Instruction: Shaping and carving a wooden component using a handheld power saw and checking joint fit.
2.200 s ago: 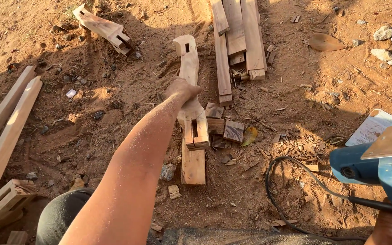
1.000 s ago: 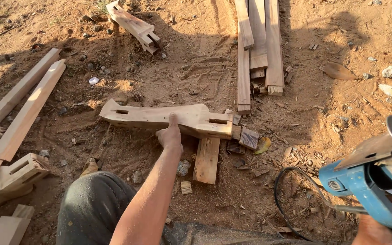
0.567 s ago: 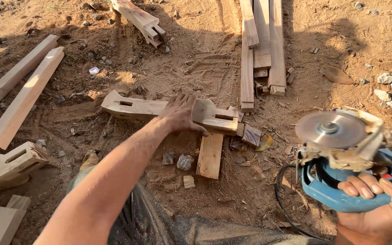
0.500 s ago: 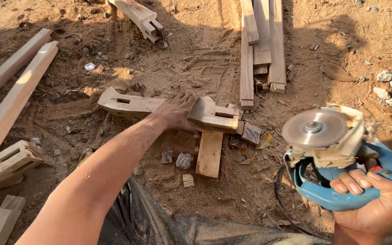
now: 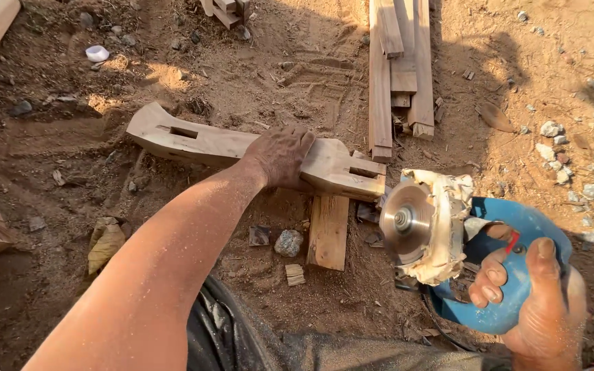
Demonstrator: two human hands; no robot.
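Dirt ground; left hand (image 5: 282, 154) pressing carved plank (image 5: 194, 141).

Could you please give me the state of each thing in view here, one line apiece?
Left hand: palm down, pressing on the carved piece.
Carved piece: lying flat across a short plank, two slots showing.
Short plank: flat on the dirt beneath it.
Right hand: gripped around the grinder.
Grinder: held off the ground, disc near the piece's end; spinning or not, unclear.
Boards: stacked flat on the ground.
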